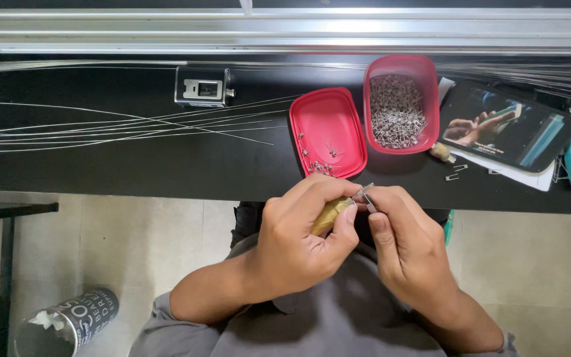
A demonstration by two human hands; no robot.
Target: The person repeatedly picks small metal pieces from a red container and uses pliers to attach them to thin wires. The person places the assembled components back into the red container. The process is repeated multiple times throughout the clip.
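The fingers (338, 221) of the left hand (299, 244) are curled tight around a small brass-coloured tool (328, 215). Its long axis runs from lower left up to the right, and its thin metal tip comes out between thumb and forefinger. The right hand (408, 248) meets this tip from the right side: its thumb and forefinger (378, 205) are pinched together on a small metal clip (369, 201), which touches the tip or is just beside it; I cannot tell which. So the clip lies at the fingertips of both hands, between them, and the right hand is the one that holds it.

Both hands are in front of the edge of a black bench (133, 172), above the person's lap. On the bench, near the hands, lies a red lid (328, 122) with a few clips in it, and beside it to the right a red box (401, 69) full of clips. Long thin wires (100, 125) lie to the left, a phone (507, 125) to the right.
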